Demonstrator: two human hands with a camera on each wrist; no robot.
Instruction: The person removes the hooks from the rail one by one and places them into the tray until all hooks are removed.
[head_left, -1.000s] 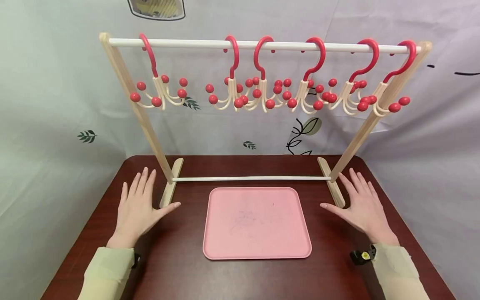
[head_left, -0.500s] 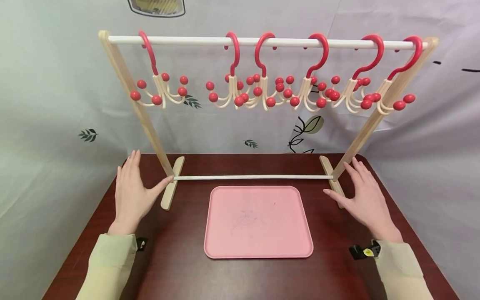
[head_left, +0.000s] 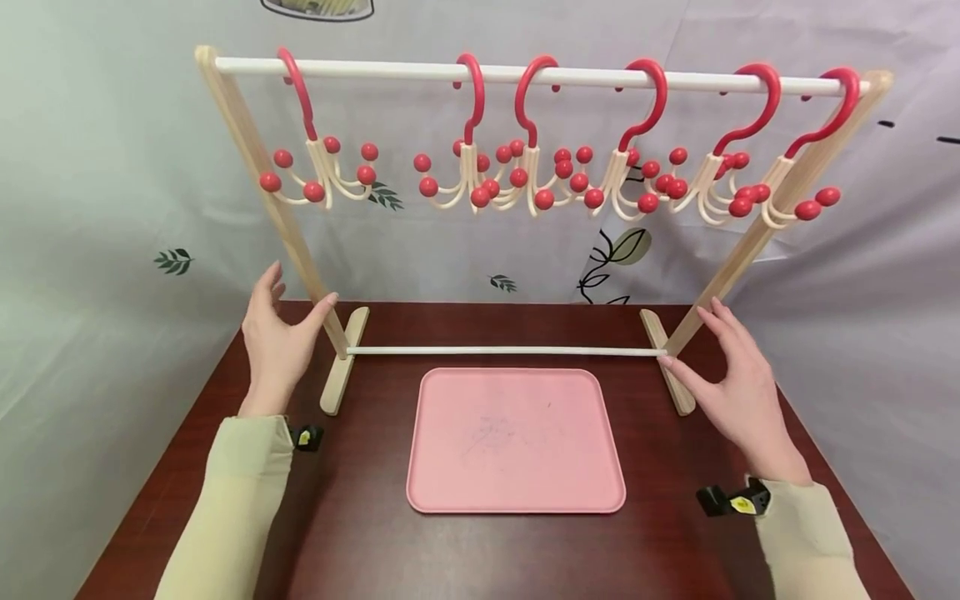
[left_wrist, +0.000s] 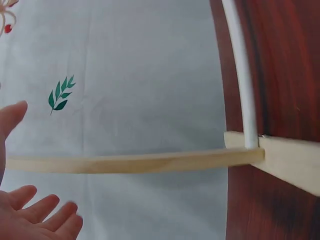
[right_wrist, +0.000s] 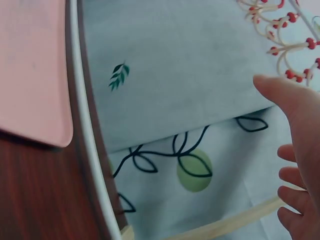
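A small wooden rack with a white top rail (head_left: 405,71) stands on the table. From the rail hang several red-hooked, beige swivel hangers (head_left: 322,158) with red ball tips. My left hand (head_left: 277,346) is raised beside the rack's left post (head_left: 258,158). In the left wrist view, its thumb (left_wrist: 11,117) and fingers lie on opposite sides of that post, apart from it. My right hand (head_left: 742,396) is beside the right post (head_left: 738,258), thumb and fingers spread. In the right wrist view that post runs close to the fingers; whether they touch is unclear.
A pink tray (head_left: 517,442) lies on the dark red table (head_left: 495,554) in front of the rack's white lower bar (head_left: 495,351). Wooden feet (head_left: 341,387) support the rack at both sides. A light patterned cloth (head_left: 450,258) hangs behind.
My left hand has risen off the table area and turned inward toward the left post. My right hand has shifted slightly up and turned toward the right post. The view has tilted a little.
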